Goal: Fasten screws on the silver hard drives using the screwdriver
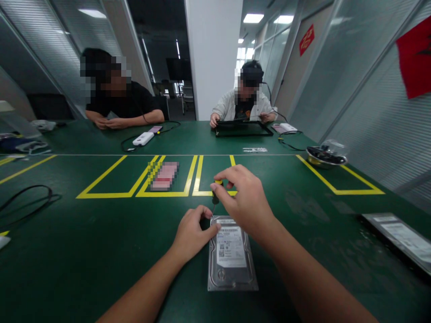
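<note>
Screwdriver (215,198) at hard drive (232,260) — second drive (400,240), bowl (326,163) rightward.

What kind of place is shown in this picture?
It looks like an office room used as a workshop: yellow tape marks the green table, the right hand holds a screwdriver to a hard drive, and slatted blinds hang behind.

We hold a screwdriver (215,197) in our right grip (243,193), shaft down at the far left corner of a hard drive (232,258), with our left grip (191,229) touching the drive. A second drive (400,240) lies to our right on the bench (101,260); a person in black (138,101) sits across from us.
</note>
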A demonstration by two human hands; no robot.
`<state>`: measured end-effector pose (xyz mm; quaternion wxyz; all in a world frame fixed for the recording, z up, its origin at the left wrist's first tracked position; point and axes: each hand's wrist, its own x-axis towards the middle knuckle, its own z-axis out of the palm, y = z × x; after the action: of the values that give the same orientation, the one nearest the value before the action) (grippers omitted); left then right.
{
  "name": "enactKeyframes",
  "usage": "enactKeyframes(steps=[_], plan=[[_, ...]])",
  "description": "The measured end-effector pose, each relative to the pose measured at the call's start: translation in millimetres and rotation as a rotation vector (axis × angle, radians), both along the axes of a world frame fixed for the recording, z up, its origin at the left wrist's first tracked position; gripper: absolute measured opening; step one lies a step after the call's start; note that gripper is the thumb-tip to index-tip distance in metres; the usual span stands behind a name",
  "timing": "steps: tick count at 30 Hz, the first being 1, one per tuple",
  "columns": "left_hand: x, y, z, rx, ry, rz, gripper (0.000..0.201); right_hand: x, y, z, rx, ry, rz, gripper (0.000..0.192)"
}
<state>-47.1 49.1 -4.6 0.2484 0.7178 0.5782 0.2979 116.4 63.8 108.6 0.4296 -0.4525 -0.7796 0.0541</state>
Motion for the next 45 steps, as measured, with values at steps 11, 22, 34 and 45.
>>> enactKeyframes(steps=[11,22,34,45], plan=[[-6.7,3.8,-1.4,0.073,0.027,-0.125,0.025,-1.0,2.6,-1.0,-0.012,0.049,0.008,0.005],[-8.1,6.2,-2.4,0.026,-0.007,-0.125,0.027,1.5,4.0,-0.9,-0.006,0.037,0.032,0.011],[-8.3,7.0,-0.4,0.005,-0.012,-0.115,0.025,0.3,1.6,1.0,-0.027,0.039,0.068,0.012],[-8.3,6.6,0.6,-0.012,-0.034,-0.101,0.024,-1.5,0.3,1.3,-0.031,0.017,0.068,0.011]])
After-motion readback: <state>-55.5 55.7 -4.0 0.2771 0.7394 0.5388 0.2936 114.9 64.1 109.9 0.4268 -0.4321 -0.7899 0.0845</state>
